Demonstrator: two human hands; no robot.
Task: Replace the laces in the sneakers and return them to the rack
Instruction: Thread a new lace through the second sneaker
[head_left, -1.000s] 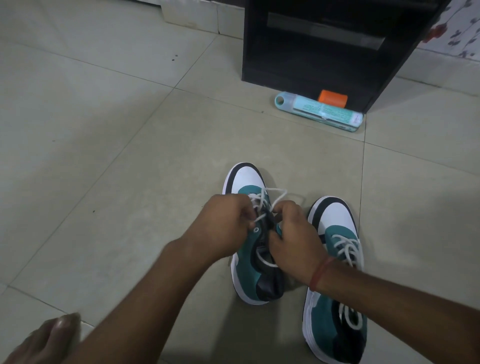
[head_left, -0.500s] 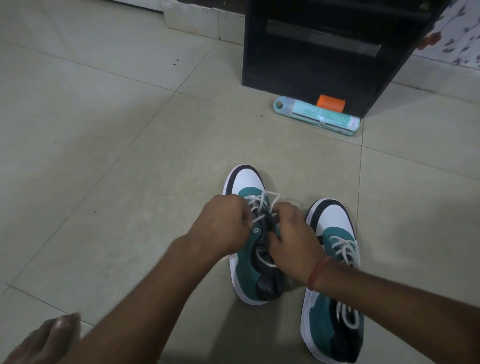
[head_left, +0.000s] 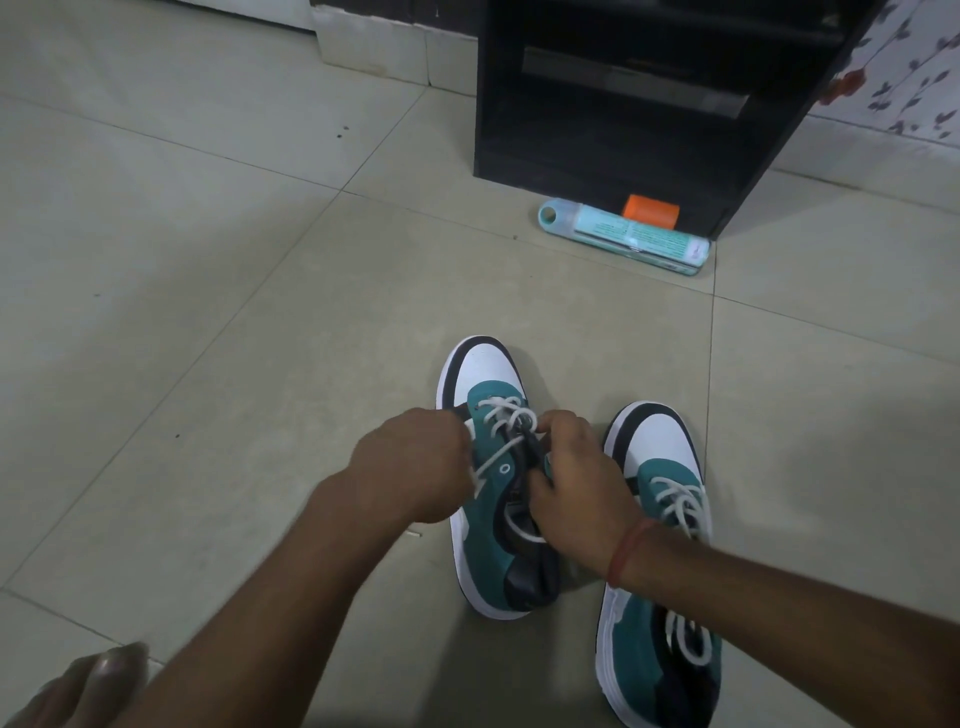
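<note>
Sneakers stood side by side on the tiled floor (head_left: 208, 338), toes toward the black rack (head_left: 623, 104). On the left sneaker (head_left: 491, 540), long axis running away from the person, the white lace (head_left: 506, 415) was partly threaded. Left hand (head_left: 410, 467) pinched a lace end on its near side; right hand (head_left: 576, 493) gripped the opposite eyelet edge, fingers curled. The right sneaker (head_left: 660, 639) appeared laced.

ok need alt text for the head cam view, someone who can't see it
Two hands, left and right, pull a white lace through one teal, white and black sneaker on a tiled floor. Its laced partner sits alongside; beyond stands a black rack with a teal packet at its foot.
</note>
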